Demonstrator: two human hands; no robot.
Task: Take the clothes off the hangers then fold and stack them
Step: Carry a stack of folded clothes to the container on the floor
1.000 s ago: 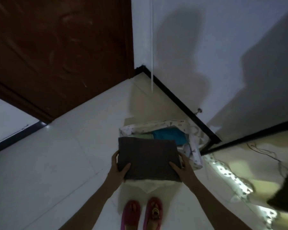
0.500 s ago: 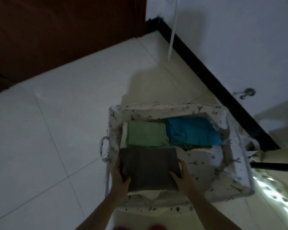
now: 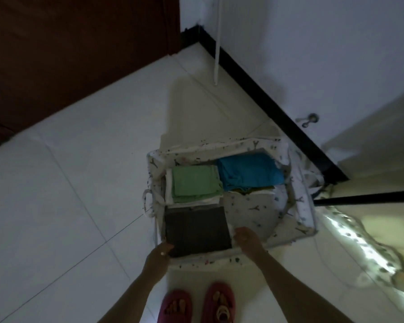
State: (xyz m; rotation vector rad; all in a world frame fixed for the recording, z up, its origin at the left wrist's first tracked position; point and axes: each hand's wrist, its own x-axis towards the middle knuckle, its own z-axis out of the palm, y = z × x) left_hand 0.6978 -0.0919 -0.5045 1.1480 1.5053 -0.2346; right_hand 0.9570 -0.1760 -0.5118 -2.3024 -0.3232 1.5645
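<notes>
A folded grey garment (image 3: 196,229) lies in the near-left corner of a white patterned fabric basket (image 3: 219,145) on the floor. My left hand (image 3: 159,254) grips its near-left corner with the thumb on top. At the garment's right edge, my right hand (image 3: 245,237) has its fingers curled down round that edge. A folded green garment (image 3: 194,183) sits on a white one just behind the grey one. A folded blue garment (image 3: 247,171) lies on a small pile at the back right. The basket's near-right part shows bare lining.
The basket stands on pale floor tiles near a wall corner with a black skirting (image 3: 278,113). A dark wooden door (image 3: 68,54) is at the upper left. A black rod (image 3: 364,198) and patterned fabric (image 3: 359,241) lie to the right. My feet in red slippers (image 3: 175,306) stand just before the basket.
Both hands have lowered the grey garment from above the basket down into its near-left corner. The view has tilted down onto the basket.
</notes>
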